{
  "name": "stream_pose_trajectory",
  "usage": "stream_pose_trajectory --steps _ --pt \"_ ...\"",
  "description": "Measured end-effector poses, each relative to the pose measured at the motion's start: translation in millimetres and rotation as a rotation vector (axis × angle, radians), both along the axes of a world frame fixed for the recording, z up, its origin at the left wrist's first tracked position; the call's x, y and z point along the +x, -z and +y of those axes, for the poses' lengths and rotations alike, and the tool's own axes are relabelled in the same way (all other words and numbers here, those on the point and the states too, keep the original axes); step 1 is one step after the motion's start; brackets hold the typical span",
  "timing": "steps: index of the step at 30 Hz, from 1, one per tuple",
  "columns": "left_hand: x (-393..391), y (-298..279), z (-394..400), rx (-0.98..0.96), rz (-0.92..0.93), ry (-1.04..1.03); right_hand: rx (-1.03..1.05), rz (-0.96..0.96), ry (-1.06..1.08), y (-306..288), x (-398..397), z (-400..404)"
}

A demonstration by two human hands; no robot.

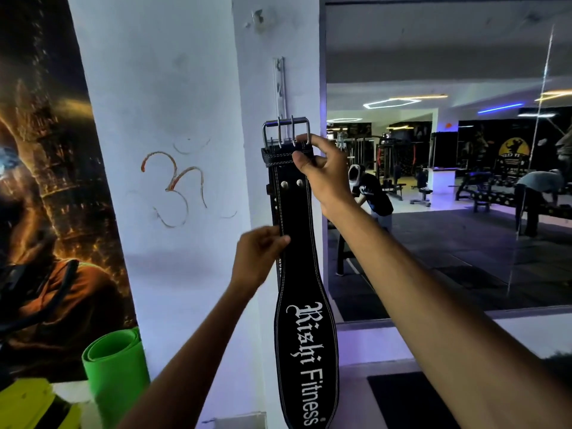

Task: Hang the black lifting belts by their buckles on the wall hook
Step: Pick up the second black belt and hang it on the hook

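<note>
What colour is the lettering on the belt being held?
White, on the black lifting belt; the head view shows it clearly.

The right hand (322, 168) is pinching the black belt (297, 274) just under its steel buckle (286, 133), holding it up against the white pillar (173, 119) below the metal wall hook (280, 85) (a narrow vertical strip). The left hand (258, 258) is gripping the belt's left edge lower down.

A white pillar (173, 119) stands between a dark poster (46, 196) on its left and a mirror (448, 181) on its right; a green mat (114, 366) leans at its foot.
</note>
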State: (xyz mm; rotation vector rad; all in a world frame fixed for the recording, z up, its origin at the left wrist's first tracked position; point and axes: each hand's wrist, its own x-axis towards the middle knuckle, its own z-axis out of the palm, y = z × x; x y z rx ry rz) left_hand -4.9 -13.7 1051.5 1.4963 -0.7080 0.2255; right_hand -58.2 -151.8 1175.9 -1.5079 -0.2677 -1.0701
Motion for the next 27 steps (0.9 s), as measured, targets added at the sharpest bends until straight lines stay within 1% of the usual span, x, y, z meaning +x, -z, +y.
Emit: stream_pose_trajectory --steps 2,5,8,10,12,14,16,18,20,24,26,27 --pt "-4 44 1 0.020 0.051 0.014 0.000 0.008 0.012 4 0 0" --pt "-20 105 3 0.116 0.154 0.108 0.032 0.012 0.048 7 2 -3" --pt "-30 144 10 0.203 0.230 0.186 0.059 0.006 0.060 9 -2 -5" --pt "-30 150 12 0.274 0.204 0.183 0.045 0.003 0.068 10 -6 -3" --pt "-28 139 9 0.311 0.157 0.171 0.043 0.003 0.067 13 -7 -3" --pt "-28 116 3 0.264 0.123 0.146 0.056 0.017 0.039 15 -6 -2" --pt "-27 91 -3 0.162 0.106 0.123 0.060 0.038 0.018 17 -4 -2" --pt "-28 78 -5 0.094 0.121 0.132 0.073 0.041 0.020 17 -3 0" --pt "-28 90 -3 0.123 0.159 0.152 0.080 0.031 0.032 16 -6 0" --pt "-26 142 14 0.312 0.198 0.196 0.087 0.017 0.075 17 -18 0" --pt "-23 145 17 0.372 0.114 0.133 0.079 0.011 0.083 21 -20 -1" --pt "-24 137 15 0.369 0.070 0.103 0.070 0.011 0.078 24 -19 -1"
